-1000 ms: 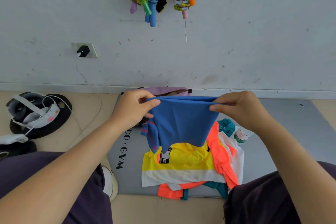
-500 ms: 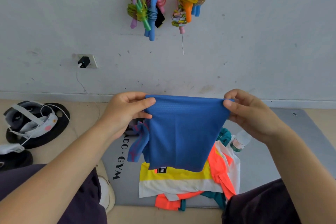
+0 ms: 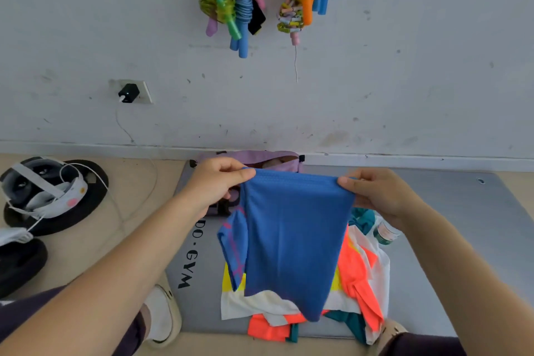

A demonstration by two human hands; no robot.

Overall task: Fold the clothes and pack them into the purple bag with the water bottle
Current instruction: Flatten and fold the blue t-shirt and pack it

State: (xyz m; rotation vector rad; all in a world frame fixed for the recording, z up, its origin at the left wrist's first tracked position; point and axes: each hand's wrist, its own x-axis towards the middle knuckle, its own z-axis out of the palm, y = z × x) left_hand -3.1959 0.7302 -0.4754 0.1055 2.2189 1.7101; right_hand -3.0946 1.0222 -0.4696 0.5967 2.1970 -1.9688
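Left hand (image 3: 215,182) pinches the upper left corner of the blue garment (image 3: 291,237); I note the cloth hanging free above the clothes pile (image 3: 358,274) on the grey mat (image 3: 462,254); purple bag (image 3: 277,157) stands open behind it against the wall; right hand (image 3: 381,193) grips the upper right corner; water bottle (image 3: 385,233) lies just beside the pile, partly hidden.

Both forearms are bare, no sleeves, watch or rings showing on the left hand (image 3: 215,182) or right hand (image 3: 381,193). Dark, purplish-black trousers (image 3: 37,324) cover both legs. A white shoe (image 3: 163,315) with a dark-trimmed sole sits just beside the left trouser leg.
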